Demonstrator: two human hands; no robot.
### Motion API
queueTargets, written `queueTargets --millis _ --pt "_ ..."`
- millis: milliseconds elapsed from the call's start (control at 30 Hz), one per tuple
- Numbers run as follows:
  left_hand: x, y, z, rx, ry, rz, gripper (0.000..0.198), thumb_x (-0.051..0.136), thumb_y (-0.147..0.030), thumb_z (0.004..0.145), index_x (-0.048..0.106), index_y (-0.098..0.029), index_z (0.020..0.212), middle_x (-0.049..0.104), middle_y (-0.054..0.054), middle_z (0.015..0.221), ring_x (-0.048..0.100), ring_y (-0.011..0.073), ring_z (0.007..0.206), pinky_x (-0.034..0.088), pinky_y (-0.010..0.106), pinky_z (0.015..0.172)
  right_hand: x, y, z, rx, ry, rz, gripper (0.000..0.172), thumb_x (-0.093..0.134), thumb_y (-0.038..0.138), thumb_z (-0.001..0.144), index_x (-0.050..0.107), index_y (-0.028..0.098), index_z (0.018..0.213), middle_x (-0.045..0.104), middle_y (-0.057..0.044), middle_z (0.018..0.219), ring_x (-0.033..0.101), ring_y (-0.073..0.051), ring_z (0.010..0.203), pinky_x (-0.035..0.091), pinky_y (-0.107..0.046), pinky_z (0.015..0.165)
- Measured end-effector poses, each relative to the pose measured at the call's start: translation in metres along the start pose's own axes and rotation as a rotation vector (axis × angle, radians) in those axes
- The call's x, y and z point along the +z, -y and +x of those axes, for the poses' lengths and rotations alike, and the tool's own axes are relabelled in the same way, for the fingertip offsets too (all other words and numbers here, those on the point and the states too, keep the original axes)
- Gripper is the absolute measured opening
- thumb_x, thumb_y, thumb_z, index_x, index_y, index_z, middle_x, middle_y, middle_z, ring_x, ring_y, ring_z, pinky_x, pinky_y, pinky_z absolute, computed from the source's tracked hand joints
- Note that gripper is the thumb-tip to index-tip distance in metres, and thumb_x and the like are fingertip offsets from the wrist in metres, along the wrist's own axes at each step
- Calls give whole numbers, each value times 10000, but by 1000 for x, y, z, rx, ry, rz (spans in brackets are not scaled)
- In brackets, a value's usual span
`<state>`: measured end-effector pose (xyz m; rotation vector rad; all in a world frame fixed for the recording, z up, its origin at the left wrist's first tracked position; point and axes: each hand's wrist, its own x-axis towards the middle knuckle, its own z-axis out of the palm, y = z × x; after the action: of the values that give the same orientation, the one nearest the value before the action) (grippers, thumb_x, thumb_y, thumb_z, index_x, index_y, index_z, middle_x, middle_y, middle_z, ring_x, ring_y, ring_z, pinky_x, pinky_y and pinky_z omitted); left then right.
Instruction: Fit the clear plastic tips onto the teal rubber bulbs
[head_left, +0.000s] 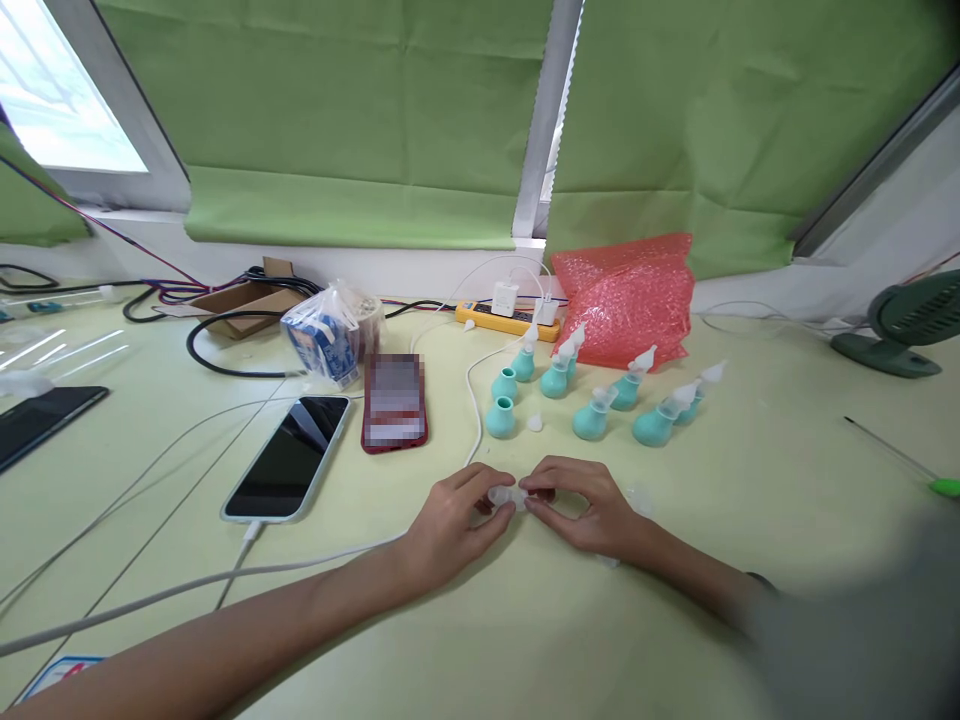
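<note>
Clear plastic piece (508, 496), one, pinched in the grip of left hand (450, 525) and right hand (586, 512); nine teal bulbs (592, 421) beyond.

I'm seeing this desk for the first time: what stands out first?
Low in the middle, the left hand and right hand pinch a small clear piece between them. Just behind stand teal bulbs, several with clear tips, before a pink bubble-wrap bag. At left a dark phone lies plugged in.

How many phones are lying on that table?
3. A black-screened phone lies near the left hand; a red phone just beyond it; a dark phone at the picture's left edge, partly cut off. Others may be hidden.
</note>
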<state>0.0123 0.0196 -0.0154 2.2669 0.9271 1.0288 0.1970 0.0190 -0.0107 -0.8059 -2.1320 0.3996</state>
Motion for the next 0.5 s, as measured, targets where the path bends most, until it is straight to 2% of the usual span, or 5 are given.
queueTargets --millis 267,500 --pt "1 0 0 -41 -38 -117 146 481 -215 757 576 -130 827 587 48 746 557 93 627 518 184 557 -1 0 -1 -59 -11 -37 197 520 122 740 606 193 903 575 -33 690 526 -92 599 428 -198 511" --pt "-1 -3 1 -90 -49 -182 132 506 -218 749 589 -132 806 604 49 739 558 108 653 531 202 552 -2 -1 -1 -113 2 -168 250 459 115 781 580 226 970 566 -22 656 501 -95 592 399 -200 500"
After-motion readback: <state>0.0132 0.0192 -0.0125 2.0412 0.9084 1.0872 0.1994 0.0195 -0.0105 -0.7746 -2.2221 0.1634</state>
